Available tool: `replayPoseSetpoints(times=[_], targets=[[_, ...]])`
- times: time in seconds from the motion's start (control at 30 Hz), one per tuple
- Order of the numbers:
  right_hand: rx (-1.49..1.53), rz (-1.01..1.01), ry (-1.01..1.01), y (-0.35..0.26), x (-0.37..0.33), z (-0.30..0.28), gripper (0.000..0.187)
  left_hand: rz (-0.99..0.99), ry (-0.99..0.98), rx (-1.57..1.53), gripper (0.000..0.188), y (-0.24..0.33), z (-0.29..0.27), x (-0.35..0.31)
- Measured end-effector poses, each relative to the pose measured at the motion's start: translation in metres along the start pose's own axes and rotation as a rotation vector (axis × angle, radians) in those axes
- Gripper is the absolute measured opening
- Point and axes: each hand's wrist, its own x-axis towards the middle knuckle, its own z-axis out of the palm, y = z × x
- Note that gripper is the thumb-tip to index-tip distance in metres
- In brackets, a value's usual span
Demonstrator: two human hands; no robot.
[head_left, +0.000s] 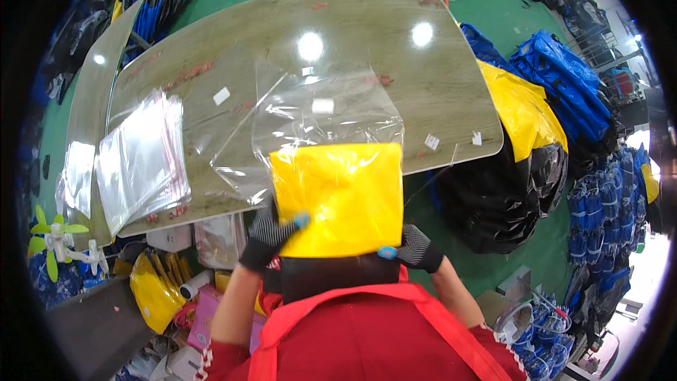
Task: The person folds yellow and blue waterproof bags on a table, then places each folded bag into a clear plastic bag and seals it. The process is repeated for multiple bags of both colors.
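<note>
A folded yellow sheet-like item (338,201) lies in front of me at the table's near edge. Clear plastic film of a bag (328,109) spreads from its far side over the table, and glossy creases show across the yellow. My left hand (271,236), in a dark striped glove with a blue thumb tip, grips the left near corner. At the right near corner my right hand (418,248), gloved alike, pinches the edge with its blue thumb on top. The fingers under the item are hidden. A black surface (324,275) shows between the item and my red apron.
A stack of clear plastic bags (144,155) lies on the left of the brownish table (282,21). Beside its right edge stand a big black bundle (493,204), yellow sheeting (525,109) and blue bags (564,85). A small green-bladed fan (58,233) stands at the left.
</note>
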Motion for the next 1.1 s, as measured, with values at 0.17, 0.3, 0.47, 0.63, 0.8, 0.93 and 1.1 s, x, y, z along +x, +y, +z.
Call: replayPoseSetpoints(times=[0.17,0.3,0.47,0.63,0.8,0.93,1.1], targets=[[0.471,-0.042,0.202,-0.005,0.028,-0.005,0.057,-0.365,-0.104,-0.214,0.070,-0.005,0.013,-0.029],[0.140,0.114,0.270,0.006,0.023,0.014,0.048,-0.352,-0.123,-0.194,0.061,-0.004,-0.004,-0.042],[-0.419,0.036,0.352,0.031,0.023,-0.025,0.035,-0.175,-0.135,0.075,0.040,0.007,-0.035,-0.009],[0.123,0.043,0.482,0.045,0.059,-0.060,0.041,-0.212,0.163,0.203,0.037,0.016,-0.023,0.065],[0.404,-0.043,0.319,0.022,0.024,0.013,0.057,0.045,-0.028,-0.035,0.048,-0.011,0.013,0.051],[0.552,-0.082,0.165,-0.001,-0.028,0.048,0.072,-0.194,-0.137,-0.368,0.076,-0.035,0.007,-0.044],[0.174,0.094,0.007,0.001,-0.026,0.012,0.066,-0.512,-0.239,-0.324,0.088,-0.028,0.004,-0.075]])
